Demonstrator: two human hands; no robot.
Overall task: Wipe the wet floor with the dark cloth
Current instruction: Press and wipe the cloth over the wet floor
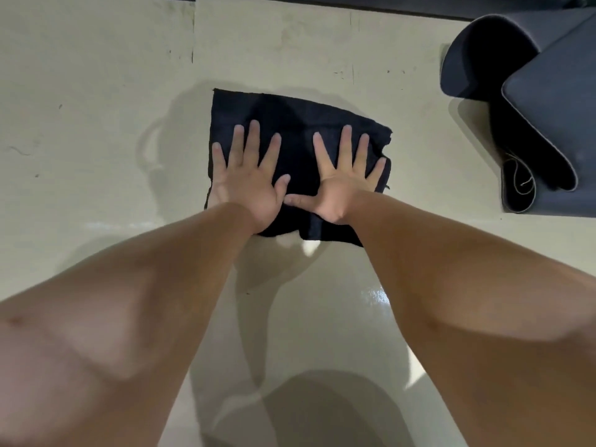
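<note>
A dark, nearly black cloth (296, 121) lies spread flat on the pale glossy floor (96, 91) at the centre of the head view. My left hand (250, 179) presses flat on the cloth's left half, fingers spread. On the right half my right hand (345, 179) lies flat too, fingers apart, its thumb pointing toward the left hand. Neither hand grips the cloth; both palms rest on top. A wet sheen with bright reflections (374, 298) shows on the floor nearer to me, below the cloth.
A dark rolled mat (503, 101) lies at the upper right with a dark flat cushion-like piece (554, 117) over it. A dark edge (354, 3) runs along the top. Faint dark marks dot the floor at the left and the top.
</note>
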